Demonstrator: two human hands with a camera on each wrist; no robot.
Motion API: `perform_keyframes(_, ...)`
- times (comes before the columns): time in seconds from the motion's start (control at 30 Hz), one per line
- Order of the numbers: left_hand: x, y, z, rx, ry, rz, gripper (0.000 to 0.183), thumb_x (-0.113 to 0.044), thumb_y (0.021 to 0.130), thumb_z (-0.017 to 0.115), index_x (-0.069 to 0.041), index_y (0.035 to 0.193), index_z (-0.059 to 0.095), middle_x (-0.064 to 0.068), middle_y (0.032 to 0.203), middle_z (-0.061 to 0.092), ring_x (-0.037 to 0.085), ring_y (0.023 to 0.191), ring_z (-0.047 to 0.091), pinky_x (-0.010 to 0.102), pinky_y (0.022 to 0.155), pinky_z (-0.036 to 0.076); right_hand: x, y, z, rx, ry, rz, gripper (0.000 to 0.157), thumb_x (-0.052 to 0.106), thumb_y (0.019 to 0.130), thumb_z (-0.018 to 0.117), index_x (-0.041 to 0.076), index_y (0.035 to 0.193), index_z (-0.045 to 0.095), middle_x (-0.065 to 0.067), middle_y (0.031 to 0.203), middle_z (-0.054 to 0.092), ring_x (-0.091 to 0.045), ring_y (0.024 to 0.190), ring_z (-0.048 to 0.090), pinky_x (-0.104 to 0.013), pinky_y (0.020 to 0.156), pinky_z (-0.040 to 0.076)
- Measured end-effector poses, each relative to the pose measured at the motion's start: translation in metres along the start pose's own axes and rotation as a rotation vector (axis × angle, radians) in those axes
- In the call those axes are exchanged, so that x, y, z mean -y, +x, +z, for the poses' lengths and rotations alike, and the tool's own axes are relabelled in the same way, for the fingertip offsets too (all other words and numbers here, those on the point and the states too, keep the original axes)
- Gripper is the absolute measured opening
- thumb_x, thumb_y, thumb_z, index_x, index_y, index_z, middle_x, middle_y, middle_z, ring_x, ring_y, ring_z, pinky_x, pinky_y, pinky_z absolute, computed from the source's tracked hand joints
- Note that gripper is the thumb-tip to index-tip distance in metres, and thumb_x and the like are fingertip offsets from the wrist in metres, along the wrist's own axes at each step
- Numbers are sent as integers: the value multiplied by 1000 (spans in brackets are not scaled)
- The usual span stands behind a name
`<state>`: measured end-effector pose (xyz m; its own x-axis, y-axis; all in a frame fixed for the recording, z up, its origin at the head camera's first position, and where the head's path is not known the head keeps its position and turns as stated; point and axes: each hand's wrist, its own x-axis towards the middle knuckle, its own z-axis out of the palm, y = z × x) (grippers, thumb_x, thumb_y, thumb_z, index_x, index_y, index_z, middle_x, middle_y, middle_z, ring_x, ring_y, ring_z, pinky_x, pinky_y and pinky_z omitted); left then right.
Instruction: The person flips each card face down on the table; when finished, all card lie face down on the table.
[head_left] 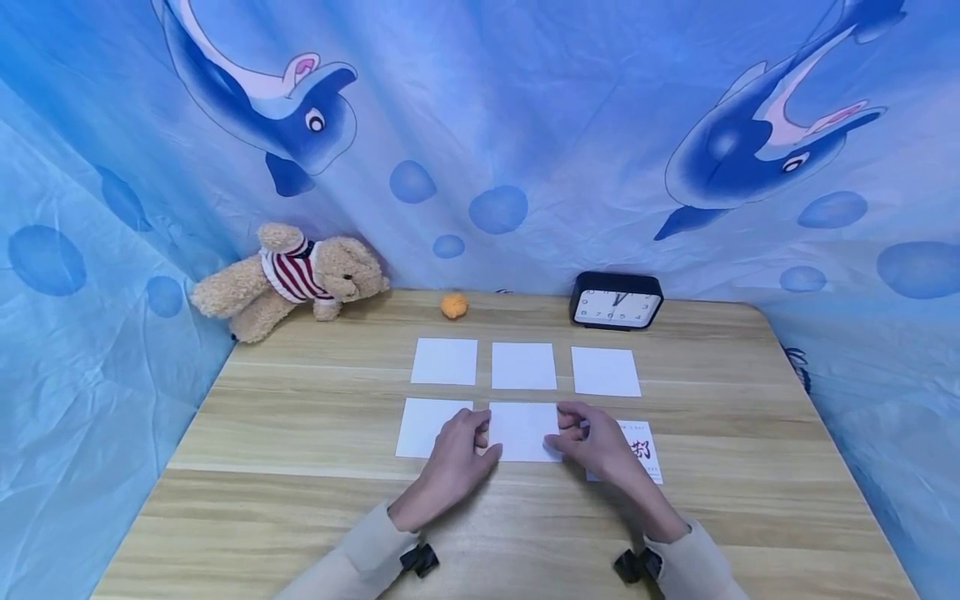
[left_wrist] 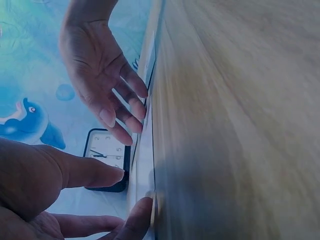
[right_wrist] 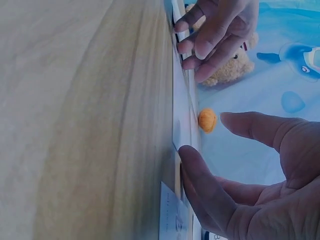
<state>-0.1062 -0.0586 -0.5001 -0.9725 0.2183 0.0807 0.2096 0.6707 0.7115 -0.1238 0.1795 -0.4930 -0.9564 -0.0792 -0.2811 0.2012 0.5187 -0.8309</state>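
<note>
A blank white card [head_left: 524, 432] lies flat on the table in the middle of the front row. My left hand [head_left: 459, 450] is at its left edge, fingertips touching or very near it, the thumb lifted apart in the left wrist view. At the opposite edge is my right hand [head_left: 592, 442], its fingers loosely bent and its thumb [right_wrist: 245, 125] raised off the card. Under the right hand, a card with dark red writing [head_left: 643, 450] is partly hidden. Beside the left hand lies another blank card [head_left: 427, 427], its right part covered by the fingers.
Behind, three blank cards form a row: left card [head_left: 445, 361], middle card [head_left: 523, 366], right card [head_left: 605, 372]. Farther back are a teddy bear [head_left: 296, 279], a small orange ball-like object [head_left: 453, 305] and a black clock [head_left: 617, 301]. A blue dolphin curtain [head_left: 480, 125] surrounds the wooden table [head_left: 300, 433].
</note>
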Motion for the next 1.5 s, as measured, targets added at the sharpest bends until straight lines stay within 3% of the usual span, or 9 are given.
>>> perform_keyframes(0.23, -7, -2, -2, 6, 26, 20, 21, -10, 87, 79, -2, 85, 59, 11, 82, 57, 12, 74, 44, 20, 64, 36, -1, -5, -3, 1, -4, -21, 63, 19, 87, 84, 2, 143, 59, -13, 118, 70, -18, 96, 65, -23, 76, 59)
perform_keyframes(0.33, -9, -4, -3, 5, 13, 41, 21, -10, 87, 79, 2, 99, 67, 11, 84, 59, 13, 74, 47, 21, 65, 39, -2, -8, -5, 13, -4, -13, 63, 21, 88, 83, 5, 144, 58, -12, 121, 71, -17, 97, 67, -25, 76, 60)
perform_keyframes(0.47, -13, -7, -1, -4, -23, 77, 44, -10, 88, 80, 7, 126, 67, 10, 93, 64, 15, 76, 57, 22, 71, 47, -2, -13, -11, 30, 6, -21, 63, 23, 90, 82, 7, 145, 57, -14, 126, 71, -17, 99, 71, -27, 76, 63)
perform_keyframes(0.63, -17, -6, 5, 10, -72, 125, 47, -11, 89, 80, 5, 130, 66, 15, 105, 69, 22, 81, 65, 22, 73, 52, -5, -18, -21, 15, -29, -59, 62, 28, 92, 80, 5, 145, 57, -12, 125, 72, -18, 102, 71, -24, 81, 59)
perform_keyframes(0.9, -28, -3, 21, 107, -235, 138, 46, -11, 92, 77, 7, 132, 64, 21, 116, 72, 32, 95, 72, 30, 79, 64, -15, -27, -37, -6, 10, -82, 65, 28, 94, 78, 4, 149, 53, -17, 130, 71, -25, 109, 74, -20, 84, 57)
perform_keyframes(1.13, -40, 0, 37, 228, -377, 79, 48, -13, 94, 75, 7, 136, 62, 24, 127, 71, 36, 105, 75, 26, 88, 64, -26, -35, -53, -42, -19, -50, 65, 29, 96, 76, 6, 151, 51, -17, 133, 69, -30, 116, 73, -22, 86, 56)
perform_keyframes(1.27, -46, 1, 44, 271, -402, 53, 50, -18, 95, 75, 5, 138, 62, 22, 133, 69, 33, 111, 74, 23, 94, 62, -35, -37, -60, -77, -33, -65, 64, 28, 96, 77, 4, 150, 51, -20, 133, 69, -32, 117, 72, -18, 89, 54)
perform_keyframes(1.5, -56, 1, 51, 320, -408, 38, 55, -24, 96, 74, 0, 143, 59, 22, 141, 64, 36, 121, 70, 29, 100, 61, -44, -43, -71, -154, -24, -96, 59, 24, 96, 77, 3, 147, 55, -22, 133, 69, -34, 117, 72, -14, 88, 55)
